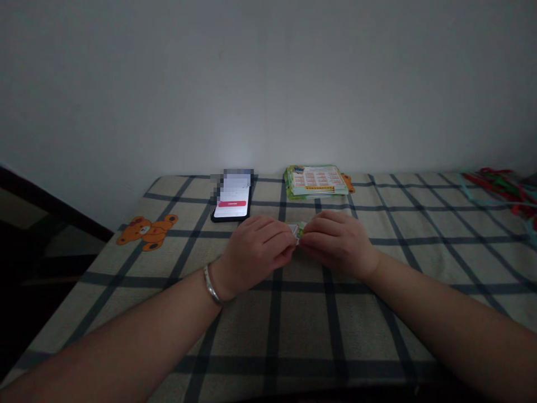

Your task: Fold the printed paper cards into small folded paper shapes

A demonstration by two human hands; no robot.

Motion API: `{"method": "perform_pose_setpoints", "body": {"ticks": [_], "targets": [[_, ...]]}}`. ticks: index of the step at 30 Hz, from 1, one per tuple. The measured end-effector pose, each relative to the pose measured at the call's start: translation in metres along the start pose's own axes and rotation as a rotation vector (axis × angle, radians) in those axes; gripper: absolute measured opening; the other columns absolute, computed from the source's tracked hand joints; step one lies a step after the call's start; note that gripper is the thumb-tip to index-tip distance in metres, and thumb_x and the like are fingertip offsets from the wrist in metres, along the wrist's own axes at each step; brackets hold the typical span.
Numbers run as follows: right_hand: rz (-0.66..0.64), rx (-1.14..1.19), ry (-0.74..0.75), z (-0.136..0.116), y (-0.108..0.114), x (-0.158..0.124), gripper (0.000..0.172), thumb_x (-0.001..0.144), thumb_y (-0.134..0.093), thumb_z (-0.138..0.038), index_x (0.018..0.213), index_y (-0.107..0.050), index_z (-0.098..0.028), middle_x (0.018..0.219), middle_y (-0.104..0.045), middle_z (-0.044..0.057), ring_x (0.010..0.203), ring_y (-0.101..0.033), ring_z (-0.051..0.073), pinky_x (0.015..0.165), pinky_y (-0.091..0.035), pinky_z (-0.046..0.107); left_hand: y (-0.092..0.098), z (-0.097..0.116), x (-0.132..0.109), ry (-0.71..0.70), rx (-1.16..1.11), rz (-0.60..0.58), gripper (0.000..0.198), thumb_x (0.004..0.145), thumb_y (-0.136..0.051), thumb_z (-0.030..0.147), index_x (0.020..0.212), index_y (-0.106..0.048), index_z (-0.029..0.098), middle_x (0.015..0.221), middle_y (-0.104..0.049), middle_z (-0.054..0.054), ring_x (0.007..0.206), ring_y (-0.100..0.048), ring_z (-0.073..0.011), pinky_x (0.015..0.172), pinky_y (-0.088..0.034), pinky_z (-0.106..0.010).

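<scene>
My left hand (259, 246) and my right hand (338, 242) meet near the middle of the table, both with curled fingers. Between them they grip a small piece of printed paper (301, 226), green and white. Most of the paper is hidden behind my fingers, so its full shape does not show. Just beyond my hands lies a stack of printed paper sheets (316, 178) with calendar-like grids and green edges. A silver bangle (212, 284) circles my left wrist.
A lit phone (231, 198) lies face up at the back, left of the stack. The checked tablecloth (377, 330) bears teddy bear figures (147, 231). Red, green and pale blue strips (499, 187) lie tangled at the far right. A wall (268, 84) borders the table's back edge.
</scene>
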State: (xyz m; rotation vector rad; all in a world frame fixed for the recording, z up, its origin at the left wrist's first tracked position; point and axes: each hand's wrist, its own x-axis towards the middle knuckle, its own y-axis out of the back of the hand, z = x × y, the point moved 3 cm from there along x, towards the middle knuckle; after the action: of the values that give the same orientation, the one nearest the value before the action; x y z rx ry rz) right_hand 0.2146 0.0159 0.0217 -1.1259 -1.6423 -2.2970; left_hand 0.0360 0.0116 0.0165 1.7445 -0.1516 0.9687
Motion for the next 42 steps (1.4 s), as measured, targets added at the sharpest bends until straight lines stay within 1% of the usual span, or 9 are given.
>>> {"method": "perform_pose_setpoints", "body": {"ticks": [8, 11, 14, 17, 23, 26, 29, 33, 42], "targets": [[0.001, 0.116, 0.015, 0.004, -0.002, 0.0, 0.011, 0.09, -0.056, -0.023, 0.085, -0.064, -0.019, 0.081, -0.064, 0.004, 0.075, -0.05, 0.017, 0.065, -0.041, 0.03, 0.0, 0.0, 0.001, 0.038, -0.047, -0.016, 0.004, 0.088, -0.058, 0.02, 0.085, -0.058, 0.017, 0.087, -0.066, -0.003, 0.082, -0.058, -0.0178, 0.076, -0.048, -0.033], [-0.016, 0.127, 0.022, 0.003, -0.003, 0.001, 0.013, 0.09, -0.055, -0.025, 0.083, -0.064, -0.019, 0.081, -0.064, 0.004, 0.075, -0.05, 0.017, 0.065, -0.041, 0.03, 0.0, 0.001, 0.001, 0.01, -0.039, -0.004, 0.003, 0.088, -0.059, 0.02, 0.086, -0.058, 0.018, 0.087, -0.066, -0.002, 0.083, -0.058, -0.0185, 0.077, -0.049, -0.034], [-0.038, 0.105, 0.032, 0.003, -0.003, 0.002, 0.016, 0.091, -0.055, -0.026, 0.08, -0.064, -0.02, 0.079, -0.064, 0.004, 0.074, -0.05, 0.017, 0.064, -0.041, 0.03, -0.001, 0.001, 0.001, -0.02, -0.041, -0.024, 0.003, 0.087, -0.06, 0.019, 0.085, -0.058, 0.018, 0.086, -0.066, -0.001, 0.083, -0.057, -0.0183, 0.077, -0.048, -0.034], [-0.053, 0.095, 0.042, 0.003, -0.004, 0.003, 0.016, 0.091, -0.055, -0.026, 0.079, -0.064, -0.019, 0.079, -0.065, 0.004, 0.074, -0.051, 0.017, 0.064, -0.042, 0.03, -0.001, 0.001, 0.001, -0.016, -0.052, -0.039, 0.003, 0.087, -0.06, 0.018, 0.084, -0.058, 0.018, 0.086, -0.066, -0.001, 0.083, -0.057, -0.018, 0.078, -0.048, -0.034], [-0.024, 0.145, 0.055, 0.007, -0.003, 0.001, 0.008, 0.089, -0.056, -0.022, 0.087, -0.063, -0.019, 0.087, -0.069, 0.003, 0.078, -0.055, 0.017, 0.07, -0.045, 0.031, 0.002, -0.001, 0.002, 0.001, -0.064, -0.006, 0.003, 0.085, -0.06, 0.016, 0.086, -0.059, 0.019, 0.086, -0.066, 0.0, 0.08, -0.058, -0.017, 0.074, -0.047, -0.033], [-0.007, 0.14, 0.025, 0.013, -0.003, -0.001, 0.006, 0.088, -0.058, -0.021, 0.086, -0.062, -0.019, 0.086, -0.069, 0.003, 0.077, -0.056, 0.017, 0.069, -0.046, 0.03, 0.003, -0.004, 0.0, 0.029, -0.087, 0.026, 0.007, 0.083, -0.06, 0.011, 0.083, -0.058, 0.018, 0.084, -0.066, 0.0, 0.078, -0.058, -0.0155, 0.072, -0.049, -0.03], [0.0, 0.15, -0.046, 0.02, -0.002, -0.003, 0.003, 0.087, -0.06, -0.02, 0.086, -0.062, -0.019, 0.085, -0.07, 0.002, 0.077, -0.057, 0.016, 0.069, -0.047, 0.029, 0.004, -0.008, -0.001, 0.069, -0.14, 0.059, 0.01, 0.081, -0.061, 0.008, 0.085, -0.058, 0.017, 0.085, -0.066, -0.002, 0.081, -0.06, -0.0142, 0.074, -0.051, -0.027], [0.019, 0.125, -0.075, 0.025, 0.003, -0.004, 0.002, 0.087, -0.06, -0.02, 0.085, -0.062, -0.019, 0.086, -0.071, 0.002, 0.078, -0.059, 0.016, 0.069, -0.047, 0.029, 0.004, -0.011, -0.002, 0.127, -0.191, 0.091, 0.011, 0.081, -0.06, 0.007, 0.087, -0.059, 0.016, 0.088, -0.066, -0.003, 0.084, -0.062, -0.0139, 0.077, -0.053, -0.026], [-0.048, 0.037, -0.087, 0.027, 0.009, -0.007, 0.009, 0.089, -0.057, -0.023, 0.083, -0.063, -0.018, 0.084, -0.069, 0.004, 0.079, -0.06, 0.017, 0.07, -0.047, 0.029, 0.004, -0.014, -0.004, 0.122, -0.225, 0.096, 0.014, 0.08, -0.059, 0.006, 0.09, -0.059, 0.017, 0.09, -0.067, -0.002, 0.086, -0.064, -0.0133, 0.078, -0.055, -0.026]]}}
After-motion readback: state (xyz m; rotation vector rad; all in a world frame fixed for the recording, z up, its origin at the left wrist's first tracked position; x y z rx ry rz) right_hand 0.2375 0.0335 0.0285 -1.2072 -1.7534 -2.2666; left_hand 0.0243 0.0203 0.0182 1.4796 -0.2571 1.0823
